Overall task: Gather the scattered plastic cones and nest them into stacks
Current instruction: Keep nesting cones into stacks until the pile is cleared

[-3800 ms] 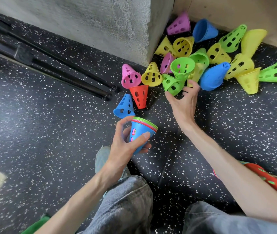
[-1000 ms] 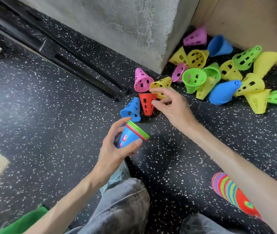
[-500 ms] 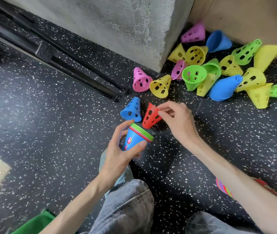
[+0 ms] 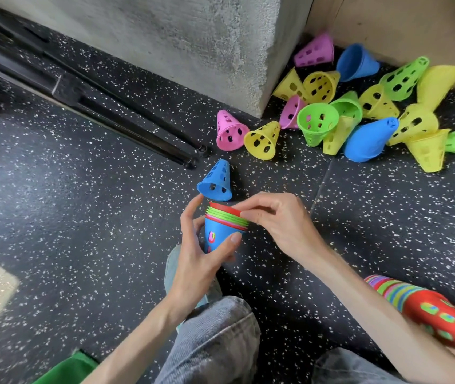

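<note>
My left hand (image 4: 197, 254) grips a small stack of nested cones (image 4: 220, 231), blue on the outside with green and red rims showing. My right hand (image 4: 277, 221) pinches the rim of a red cone (image 4: 225, 209) seated in the top of that stack. A loose blue cone (image 4: 215, 182) stands on the floor just beyond the stack. A pink cone (image 4: 230, 130) and a yellow cone (image 4: 262, 140) lie further out. Several yellow, green, blue and purple cones (image 4: 359, 115) are piled at the wall corner.
A long finished stack of cones (image 4: 426, 309) lies by my right forearm at the lower right. A concrete pillar (image 4: 193, 37) stands behind the pile, and black metal rails (image 4: 87, 103) run along the floor on the left. My knees in jeans (image 4: 212, 345) fill the bottom.
My right hand has carried the red cone from the floor to the stack in my left hand and set it into the top. The view has shifted slightly.
</note>
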